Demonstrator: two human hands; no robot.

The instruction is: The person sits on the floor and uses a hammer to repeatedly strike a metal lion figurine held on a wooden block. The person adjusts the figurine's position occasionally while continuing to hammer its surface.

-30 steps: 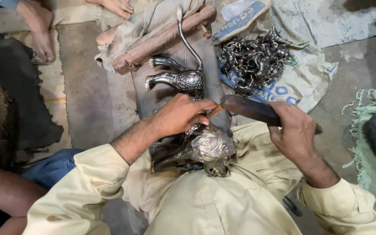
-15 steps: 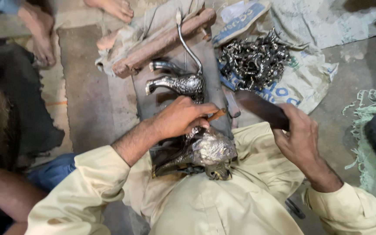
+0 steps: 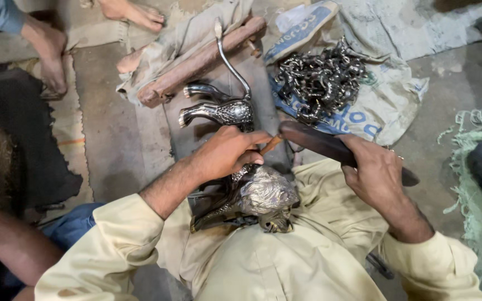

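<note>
A silvery metal lion figure [image 3: 235,111] lies on its side across my lap, its maned head [image 3: 266,192] toward me and its curved tail pointing away. My left hand [image 3: 227,153] is closed around a thin brown chisel-like tool [image 3: 270,145] set against the figure's body. My right hand [image 3: 375,170] grips a dark wooden mallet [image 3: 319,142], whose head touches the top end of the thin tool.
A pile of small dark metal pieces [image 3: 322,78] rests on a printed sack [image 3: 386,106] at the upper right. A wooden block wrapped in cloth [image 3: 196,61] lies beyond the figure. Other people's bare feet [image 3: 46,56] and an arm [image 3: 6,239] are at the left.
The mallet swung away to the right half a second ago and is now back down against the end of the thin tool. My left hand stayed on the figure.
</note>
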